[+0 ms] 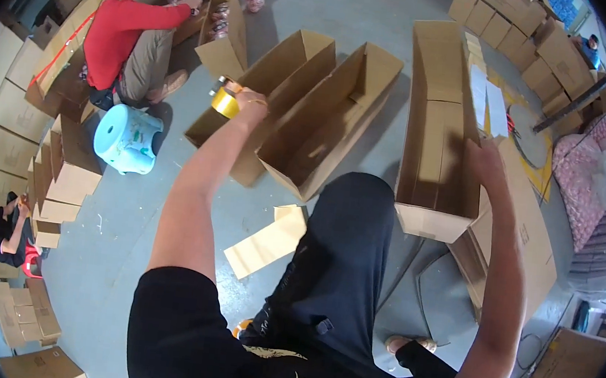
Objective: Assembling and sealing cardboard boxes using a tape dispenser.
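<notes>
My left hand (253,105) is closed around a tape dispenser (224,99) with a roll of yellow tape, above an open cardboard box (256,73). Another long open box (324,125) stands just right of it, its inside facing up. On the right, my right hand (484,162) grips the side wall of a tall, narrow open carton (442,130); its fingertips are partly hidden. White paper sheets (486,97) lie just beyond that hand.
Flat tan cardboard (264,240) lies on the floor before my knee. A blue stool (127,139) stands left, near a person in red (123,37) crouching by boxes. Stacked cartons (498,21) are at the back right, with pink wrapped bundles (589,167) nearer. Cables trail beside my foot.
</notes>
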Motion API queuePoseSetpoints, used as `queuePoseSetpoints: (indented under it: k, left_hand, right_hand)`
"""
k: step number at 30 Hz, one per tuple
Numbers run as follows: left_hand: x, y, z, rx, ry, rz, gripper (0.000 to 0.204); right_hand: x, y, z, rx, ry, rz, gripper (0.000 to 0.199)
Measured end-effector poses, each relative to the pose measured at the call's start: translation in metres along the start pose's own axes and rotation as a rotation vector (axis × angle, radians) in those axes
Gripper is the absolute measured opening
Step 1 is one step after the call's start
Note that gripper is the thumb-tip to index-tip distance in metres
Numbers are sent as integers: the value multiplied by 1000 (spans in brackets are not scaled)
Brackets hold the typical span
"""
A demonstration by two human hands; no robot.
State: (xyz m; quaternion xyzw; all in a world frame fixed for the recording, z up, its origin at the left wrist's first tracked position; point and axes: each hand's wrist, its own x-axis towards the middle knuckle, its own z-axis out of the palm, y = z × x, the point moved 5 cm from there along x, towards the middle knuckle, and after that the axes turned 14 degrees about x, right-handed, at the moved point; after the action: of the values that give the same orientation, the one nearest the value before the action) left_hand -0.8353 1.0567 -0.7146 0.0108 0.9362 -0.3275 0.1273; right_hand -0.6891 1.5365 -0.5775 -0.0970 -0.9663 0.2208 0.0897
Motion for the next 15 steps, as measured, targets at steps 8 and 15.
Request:
queuePoseSetpoints:
  k: [8, 15]
  left_hand:
    - [-52, 41, -59, -387, -295, 58, 67]
    - [-62, 69, -87, -117, -189, 209, 70]
  right_hand:
    - [35, -28, 115, -64, -203, 181, 30]
    - [-30, -5, 199, 82, -405, 198, 35]
